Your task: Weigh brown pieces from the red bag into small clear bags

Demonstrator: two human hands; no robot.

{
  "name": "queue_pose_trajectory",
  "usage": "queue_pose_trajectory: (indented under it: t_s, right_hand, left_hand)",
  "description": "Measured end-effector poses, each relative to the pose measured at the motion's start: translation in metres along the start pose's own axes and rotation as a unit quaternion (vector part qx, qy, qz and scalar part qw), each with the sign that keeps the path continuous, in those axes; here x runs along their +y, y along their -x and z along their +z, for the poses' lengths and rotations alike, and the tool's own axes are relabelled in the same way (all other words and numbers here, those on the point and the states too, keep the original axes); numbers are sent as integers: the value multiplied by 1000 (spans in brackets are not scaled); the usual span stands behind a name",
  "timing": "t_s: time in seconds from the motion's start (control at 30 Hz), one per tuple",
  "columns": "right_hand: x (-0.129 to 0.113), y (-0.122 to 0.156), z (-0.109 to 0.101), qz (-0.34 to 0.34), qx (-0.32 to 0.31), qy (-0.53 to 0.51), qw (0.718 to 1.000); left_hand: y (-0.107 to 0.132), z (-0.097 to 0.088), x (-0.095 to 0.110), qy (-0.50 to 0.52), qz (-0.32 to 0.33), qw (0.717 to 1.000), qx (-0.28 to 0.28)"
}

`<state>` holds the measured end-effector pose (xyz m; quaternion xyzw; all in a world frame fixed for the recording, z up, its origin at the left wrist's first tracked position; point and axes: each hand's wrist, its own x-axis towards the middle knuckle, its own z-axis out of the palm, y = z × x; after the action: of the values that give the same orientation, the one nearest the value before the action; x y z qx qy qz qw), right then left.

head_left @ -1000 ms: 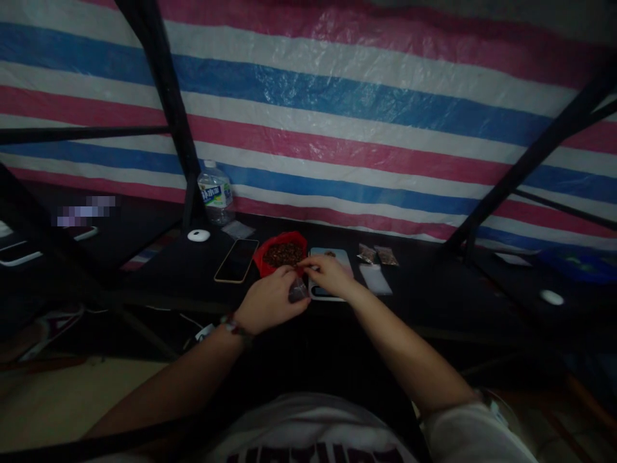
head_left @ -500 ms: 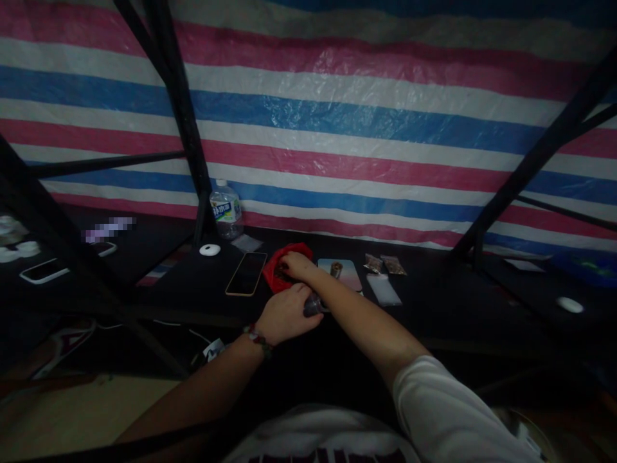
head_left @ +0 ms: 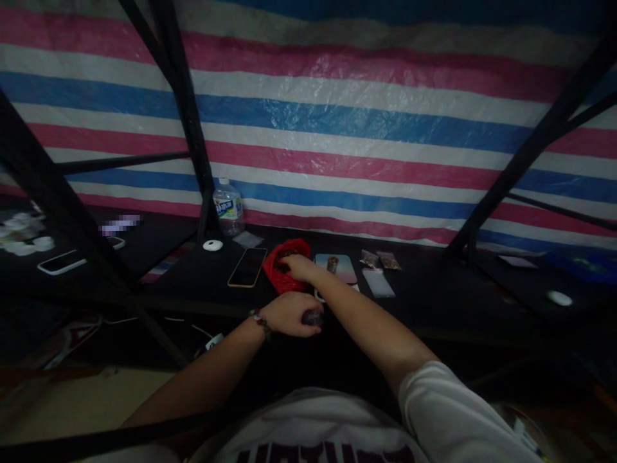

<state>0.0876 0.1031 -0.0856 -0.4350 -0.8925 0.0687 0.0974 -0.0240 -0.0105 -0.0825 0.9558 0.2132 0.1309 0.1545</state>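
A red plastic bag (head_left: pixel 289 283) stands open on the dark table, with small brown bits inside. My right hand (head_left: pixel 297 266) reaches down into its mouth; the fingers are bent among the bits and the fingertips are hidden. Nearer to me, just below the bag, my left hand (head_left: pixel 292 314) curls around a small see-through plastic container (head_left: pixel 313 316), whose exact kind is unclear. Beyond my right forearm lies a flat blue-and-pink panel (head_left: pixel 344 267) with rounded corners. On that panel rests a small clear container of brown bits (head_left: pixel 332 264).
Left of the bag lie a phone (head_left: pixel 247 267) and a white oval case (head_left: pixel 213 245), with a plastic bottle (head_left: pixel 228 209) behind. On the right are two small filled packets (head_left: pixel 388 260) and clear plastic sachets (head_left: pixel 378 283). Black metal posts (head_left: pixel 193 135) frame the table before striped sheeting.
My left hand has drawn slightly towards me, away from the red bag, still holding the see-through container. My right hand stays in the bag. The camera view has shifted a little.
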Motion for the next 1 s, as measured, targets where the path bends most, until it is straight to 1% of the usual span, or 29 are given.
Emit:
queue_pose_trajectory:
  t_s: [0.07, 0.13, 0.2, 0.3, 0.47, 0.67, 0.73, 0.83, 0.93, 1.0]
  right_hand:
    - [1, -2, 0, -15, -3, 3, 1000]
    - [3, -5, -1, -35, -22, 2, 999]
    - [3, -10, -2, -44, -42, 1, 998]
    - [3, -16, -5, -38, -48, 1, 998]
    - [0, -20, -14, -25, -35, -11, 999]
    - [2, -15, -19, -9, -21, -31, 999]
    - [3, -13, -22, -5, -5, -42, 999]
    - [11, -6, -38, 10, 37, -66, 997]
    - [28, 7, -66, 43, 74, -79, 993]
    - [43, 20, -85, 71, 90, -63, 991]
  left_hand:
    - [-1, 1, -7, 33, 34, 999, -15]
    - [-2, 4, -12, 60, 51, 997, -15]
    - [-4, 6, -17, 78, 60, 995, -18]
    - [-6, 9, -21, 90, 62, 994, -24]
    - [-7, 7, -25, 101, 61, 993, -25]
    - [-7, 7, -26, 114, 64, 991, -27]
    - [-6, 7, -26, 116, 63, 991, -27]
    - [-5, 6, -24, 115, 64, 991, -27]
    - [-5, 4, -23, 111, 66, 991, -25]
    - [-5, 2, -22, 110, 67, 991, -24]
